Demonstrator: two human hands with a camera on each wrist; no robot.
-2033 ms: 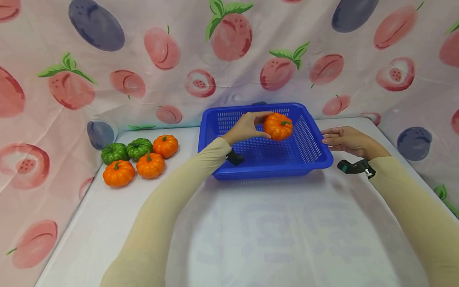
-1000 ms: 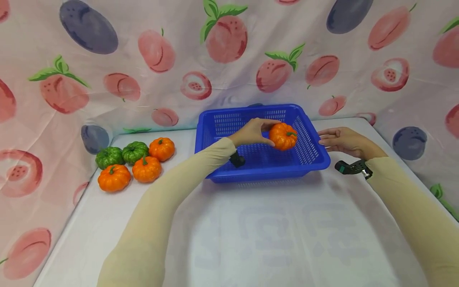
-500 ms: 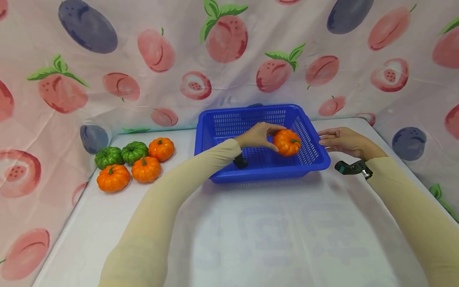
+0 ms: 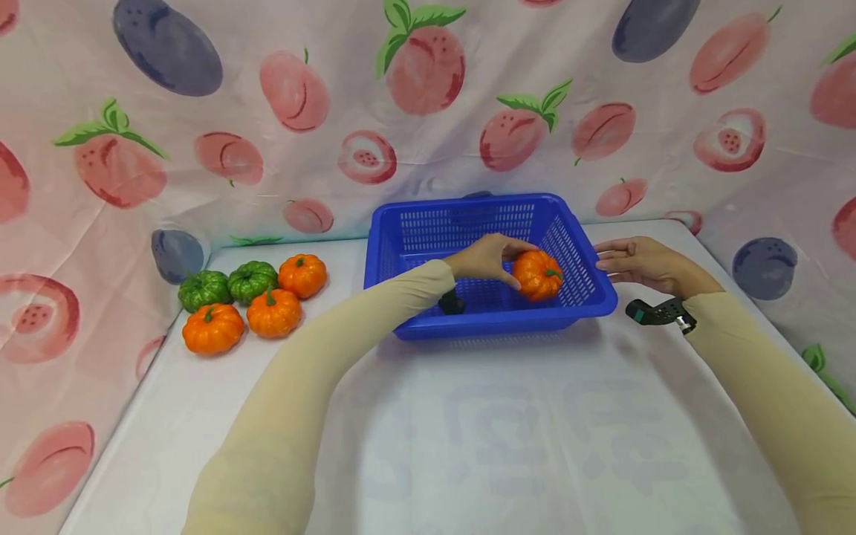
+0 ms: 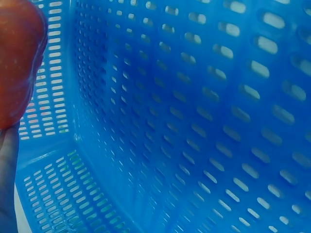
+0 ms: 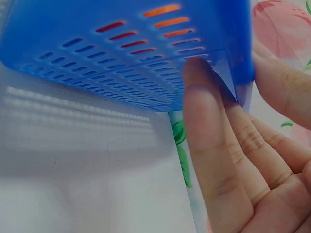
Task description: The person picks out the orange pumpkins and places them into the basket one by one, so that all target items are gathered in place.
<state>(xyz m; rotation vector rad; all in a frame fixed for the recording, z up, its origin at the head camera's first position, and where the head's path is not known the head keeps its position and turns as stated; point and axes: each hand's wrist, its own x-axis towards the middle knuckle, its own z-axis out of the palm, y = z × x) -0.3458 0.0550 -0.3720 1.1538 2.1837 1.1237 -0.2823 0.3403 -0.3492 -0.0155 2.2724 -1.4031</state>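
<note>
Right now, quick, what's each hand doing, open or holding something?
Left hand: closed, holding an orange pumpkin inside the blue basket.
Right hand: at the basket's right rim; whether its grip is closed on it cannot be told.

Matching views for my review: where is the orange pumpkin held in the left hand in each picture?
Head: orange pumpkin, right of centre.
Left wrist: orange pumpkin, upper left, partly cut off.
Right wrist: orange patches through the blue basket, top centre, probably it.
Shared landmark: the blue basket.
</note>
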